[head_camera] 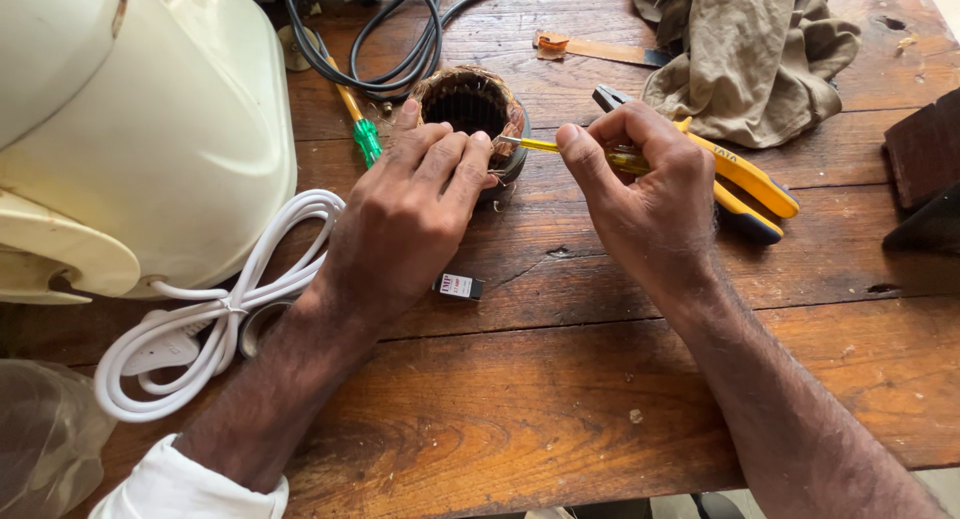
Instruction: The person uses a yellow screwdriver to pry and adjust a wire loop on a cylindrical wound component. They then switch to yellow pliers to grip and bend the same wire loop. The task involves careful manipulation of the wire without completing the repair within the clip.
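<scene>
Motor stator (470, 104) under left hand (405, 214) fingertips.

Left hand (405, 214): palm down, fingers extended forward and together, I hold it flat | Right hand (650, 194): curled into a fist grip, thumb forward | Both forearms angled inward, hands near, apart.

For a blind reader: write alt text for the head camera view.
A person's left hand steadies a round copper-wound motor coil on a worn wooden table while the right hand pokes a yellow-handled tool at its rim. Yellow pliers, a green screwdriver, a white cord, a cream appliance housing and a tan cloth lie around.
</scene>
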`<state>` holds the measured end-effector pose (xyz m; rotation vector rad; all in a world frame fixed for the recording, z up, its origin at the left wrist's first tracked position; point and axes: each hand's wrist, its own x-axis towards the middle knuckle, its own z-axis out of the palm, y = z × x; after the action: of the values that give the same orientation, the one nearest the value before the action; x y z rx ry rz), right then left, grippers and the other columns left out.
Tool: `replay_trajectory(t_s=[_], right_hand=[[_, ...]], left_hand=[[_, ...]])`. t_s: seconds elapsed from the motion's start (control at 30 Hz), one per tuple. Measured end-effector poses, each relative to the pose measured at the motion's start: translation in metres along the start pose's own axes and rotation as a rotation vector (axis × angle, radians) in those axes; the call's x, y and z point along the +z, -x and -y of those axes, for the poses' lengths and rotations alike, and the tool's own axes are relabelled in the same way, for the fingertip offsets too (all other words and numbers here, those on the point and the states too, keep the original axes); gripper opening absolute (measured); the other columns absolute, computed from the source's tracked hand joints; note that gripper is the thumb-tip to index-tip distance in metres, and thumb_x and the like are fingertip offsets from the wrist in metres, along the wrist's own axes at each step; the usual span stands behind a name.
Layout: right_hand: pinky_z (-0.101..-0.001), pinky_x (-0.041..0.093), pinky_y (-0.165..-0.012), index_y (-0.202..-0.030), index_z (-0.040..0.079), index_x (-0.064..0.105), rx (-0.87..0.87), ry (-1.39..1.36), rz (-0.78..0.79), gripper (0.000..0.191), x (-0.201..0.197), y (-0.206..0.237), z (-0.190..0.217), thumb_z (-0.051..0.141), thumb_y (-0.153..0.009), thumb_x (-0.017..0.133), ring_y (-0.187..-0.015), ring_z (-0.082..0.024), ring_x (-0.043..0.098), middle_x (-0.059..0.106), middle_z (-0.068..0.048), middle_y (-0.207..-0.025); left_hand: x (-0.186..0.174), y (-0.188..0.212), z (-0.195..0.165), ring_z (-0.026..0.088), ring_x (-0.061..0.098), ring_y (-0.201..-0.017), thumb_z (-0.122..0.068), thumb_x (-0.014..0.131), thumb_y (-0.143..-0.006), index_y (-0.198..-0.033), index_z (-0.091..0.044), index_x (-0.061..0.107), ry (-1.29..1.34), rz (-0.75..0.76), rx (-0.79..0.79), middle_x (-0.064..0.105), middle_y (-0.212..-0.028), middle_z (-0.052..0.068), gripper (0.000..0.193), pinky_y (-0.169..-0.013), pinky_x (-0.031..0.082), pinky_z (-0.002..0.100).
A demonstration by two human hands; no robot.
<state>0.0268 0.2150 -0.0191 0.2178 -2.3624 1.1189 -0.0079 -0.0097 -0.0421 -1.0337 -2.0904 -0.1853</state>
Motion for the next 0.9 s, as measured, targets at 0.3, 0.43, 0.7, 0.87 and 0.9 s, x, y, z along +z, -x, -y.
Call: replay_trajectory(t_s=[0.3,0.43,0.7,0.87,0.9], right_hand=[[-0.0231,0.043,-0.050,-0.091,0.004,0.069,-0.009,-0.001,0.002,0.026,-0.005,0.004,-0.001,0.026,-0.104,0.073,-0.059,-0.005,0.057,0.063,0.001,-0.068],[-0.0233,0.043,-0.050,-0.091,0.004,0.069,-0.020,-0.006,-0.005,0.026,-0.008,0.005,0.001,0.026,-0.104,0.073,-0.060,-0.005,0.057,0.063,0.001,-0.069],[-0.0265,0.045,-0.047,-0.092,0.007,0.069,0.043,0.053,0.000,0.027,-0.003,0.000,-0.010,0.031,-0.104,0.072,-0.059,-0.010,0.059,0.065,-0.002,-0.071],[-0.0260,0.057,-0.056,-0.097,0.007,0.064,-0.017,0.162,-0.053,0.033,0.005,-0.011,-0.030,0.037,-0.110,0.067,-0.071,-0.012,0.067,0.067,-0.006,-0.084],[-0.0263,0.059,-0.058,-0.099,0.007,0.063,-0.030,0.164,-0.070,0.034,0.005,-0.012,-0.033,0.039,-0.111,0.065,-0.073,-0.013,0.068,0.067,-0.006,-0.086]], left_hand=[[-0.003,-0.002,-0.008,0.032,0.071,-0.113,-0.014,0.076,-0.098,-0.123,0.008,0.072,0.011,-0.009,-0.009,0.075,-0.111,0.020,0.033,-0.112,0.050,0.054],[-0.007,-0.002,-0.014,0.033,0.069,-0.118,-0.017,0.077,-0.100,-0.123,0.006,0.072,0.018,-0.024,-0.042,0.075,-0.116,0.021,0.033,-0.115,0.050,0.052],[-0.007,-0.003,-0.002,0.032,0.068,-0.119,-0.021,0.079,-0.099,-0.126,0.006,0.071,0.158,-0.069,-0.075,0.073,-0.120,0.021,0.039,-0.114,0.050,0.052],[0.001,0.001,0.004,0.032,0.067,-0.119,-0.020,0.079,-0.100,-0.120,0.004,0.072,0.152,-0.085,-0.079,0.073,-0.121,0.019,0.032,-0.115,0.050,0.051],[0.002,0.003,0.004,0.032,0.067,-0.119,-0.020,0.079,-0.099,-0.119,0.004,0.072,0.156,-0.089,-0.081,0.074,-0.120,0.018,0.032,-0.115,0.050,0.051]])
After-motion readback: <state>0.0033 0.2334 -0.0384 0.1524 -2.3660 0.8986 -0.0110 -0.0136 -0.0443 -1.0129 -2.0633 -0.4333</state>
